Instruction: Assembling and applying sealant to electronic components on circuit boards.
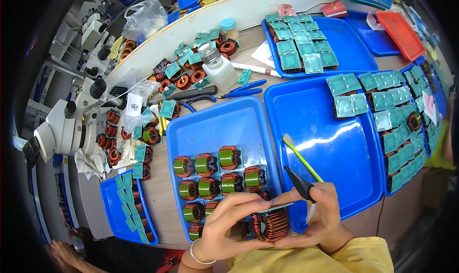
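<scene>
Wooden bench point(158, 196) crowded with blue trays point(215, 124), microscope point(64, 127) at 9 o'clock; at 6, left hand point(224, 225) and right hand point(320, 215), each grip pinching one copper coil point(271, 223).

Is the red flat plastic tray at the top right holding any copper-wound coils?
No, the red flat plastic tray shows only its bare red surface, while the copper-wound coils sit in the blue plastic tray nearer the person.

Wooden worktop point(158, 196) with a pale raised ledge point(229, 12) along its far edge; white microscope point(62, 129) stood at the left edge; lighting bright and even.
</scene>
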Demonstrator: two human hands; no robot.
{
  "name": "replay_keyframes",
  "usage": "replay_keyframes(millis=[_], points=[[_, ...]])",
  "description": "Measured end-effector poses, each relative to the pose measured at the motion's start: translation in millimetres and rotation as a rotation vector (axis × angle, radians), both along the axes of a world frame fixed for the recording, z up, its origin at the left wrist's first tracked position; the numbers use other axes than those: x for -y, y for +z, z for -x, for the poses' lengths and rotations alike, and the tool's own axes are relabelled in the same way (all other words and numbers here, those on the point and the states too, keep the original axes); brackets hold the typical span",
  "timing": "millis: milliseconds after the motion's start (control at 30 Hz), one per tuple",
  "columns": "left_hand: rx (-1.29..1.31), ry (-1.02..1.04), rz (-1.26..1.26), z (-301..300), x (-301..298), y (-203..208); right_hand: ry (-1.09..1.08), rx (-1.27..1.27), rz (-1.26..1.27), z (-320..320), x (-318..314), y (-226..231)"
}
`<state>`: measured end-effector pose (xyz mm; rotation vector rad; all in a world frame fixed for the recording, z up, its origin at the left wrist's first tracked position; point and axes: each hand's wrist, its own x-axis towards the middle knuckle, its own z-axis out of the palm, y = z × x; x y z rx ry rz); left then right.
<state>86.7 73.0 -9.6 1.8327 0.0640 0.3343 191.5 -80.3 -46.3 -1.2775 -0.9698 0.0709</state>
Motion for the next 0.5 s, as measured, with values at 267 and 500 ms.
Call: replay_keyframes(millis=[267,500], points=[[0.012,-0.010,-0.004,-2.0,-1.9,-0.7,0.037,0.023,-0.068,-3.4,-3.0,-0.7],[0.125,0.109,0.466,-3.6,11.6,-11.2,0.106,0.090,0.090,-9.7,1.5,1.1]])
